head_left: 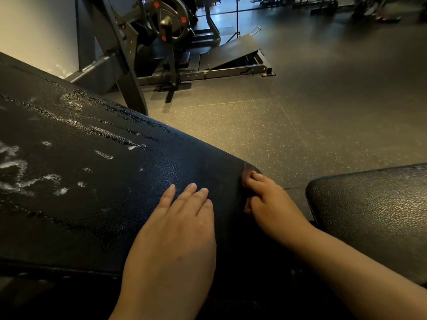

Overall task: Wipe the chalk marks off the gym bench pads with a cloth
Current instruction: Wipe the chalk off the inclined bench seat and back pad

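Left grip [175,218]: flat on the back pad [161,162], fingers straight, holding nothing.
Right grip [265,199]: fingers curled round the pad's right corner; no cloth can be made out.
Chalk marks [18,176]: white smears and streaks, left and far-left of both grips, running along the pad's length.
Nearer hand: the left grip.

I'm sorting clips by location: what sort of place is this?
Most likely a gym: a plate-loaded machine stands on speckled rubber flooring beside a black bench pad smeared with white marks.
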A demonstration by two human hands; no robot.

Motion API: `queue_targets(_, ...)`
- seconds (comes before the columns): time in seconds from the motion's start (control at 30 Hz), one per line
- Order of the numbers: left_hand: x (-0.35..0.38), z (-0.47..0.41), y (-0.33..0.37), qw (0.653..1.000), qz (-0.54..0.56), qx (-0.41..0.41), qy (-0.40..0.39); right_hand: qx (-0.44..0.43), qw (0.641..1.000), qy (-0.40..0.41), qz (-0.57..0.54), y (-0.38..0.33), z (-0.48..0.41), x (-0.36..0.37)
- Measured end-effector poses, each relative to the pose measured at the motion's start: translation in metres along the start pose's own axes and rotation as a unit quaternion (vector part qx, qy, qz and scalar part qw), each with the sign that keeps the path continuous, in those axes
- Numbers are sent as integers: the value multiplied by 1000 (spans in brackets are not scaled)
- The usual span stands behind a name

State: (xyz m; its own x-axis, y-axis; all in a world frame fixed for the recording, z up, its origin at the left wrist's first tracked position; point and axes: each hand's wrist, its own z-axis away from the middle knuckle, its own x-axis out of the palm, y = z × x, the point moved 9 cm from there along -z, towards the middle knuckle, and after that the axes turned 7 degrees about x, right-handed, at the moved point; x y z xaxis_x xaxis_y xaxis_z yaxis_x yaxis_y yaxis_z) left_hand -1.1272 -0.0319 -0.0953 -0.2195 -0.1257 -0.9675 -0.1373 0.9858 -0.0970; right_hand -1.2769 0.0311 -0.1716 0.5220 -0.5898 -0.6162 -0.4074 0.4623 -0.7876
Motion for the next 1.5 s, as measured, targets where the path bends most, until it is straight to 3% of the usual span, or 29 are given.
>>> queue_targets(0.1, -4, -3, -2, 999, 6, -19, 26, -120, 992, -21, 45, -58, 35, 10)
queue_targets(0.2, -5, -3, -3, 999, 10, -25, 27, -183, 980, -63, 53, -55, 57, 19)
queue_targets(0.27, -4, -1, -3, 1000, 13, -23, 16, -152, 985, -42, 70, -31, 40, 8)
queue_targets(0.37, -2, 2, -3, 999, 19, -27, -3, -27, 999, -9, 34, -7, 0, -5)
queue_targets(0.43, -4, 2, -2, 999, 17, -28, -6, -40, 998, -12, 55, -22, -3, 3)
queue_targets(0.63, -8, 3, -1, 999, 18, -29, -8, -242, 966, -53, 76, -57, 74, 20)
queue_targets(0.7, -10, 4, -2, 999, 21, -32, -10, -205, 977, -37, 46, -33, 56, 7)
queue_targets(0.8, -10, 4, -2, 998, 29, -37, -29, -31, 999, 12, -14, 0, 9, -7)
queue_targets(0.87, -14, 4, -4, 997, 59, -46, -26, -14, 999, 32, 17, -12, 2, 1)
queue_targets(0.97, -19, 4, -11, 991, 116, -64, -21, -114, 992, 40, 31, -55, 40, 15)
queue_targets(1.1, -23, 7, -20, 976, 195, -77, -57, -247, 968, -23, 47, -63, 85, 20)
queue_targets(1.17, -31, 8, -30, 972, 214, -82, -53, -206, 977, -13, 45, -38, 65, 10)
queue_targets(1.27, -44, 13, -47, 982, 169, -88, -16, -34, 999, 19, -15, -8, 24, -1)
queue_targets(1.33, -47, 19, -54, 988, 129, -91, 8, -9, 1000, 30, -3, -22, 23, 4)
queue_targets(1.4, -46, 21, -53, 992, 92, -87, 10, -72, 997, 33, 22, -57, 45, 11)
queue_targets(1.5, -44, 21, -42, 998, 30, -64, 6, -213, 976, -26, 40, -89, 89, 29)
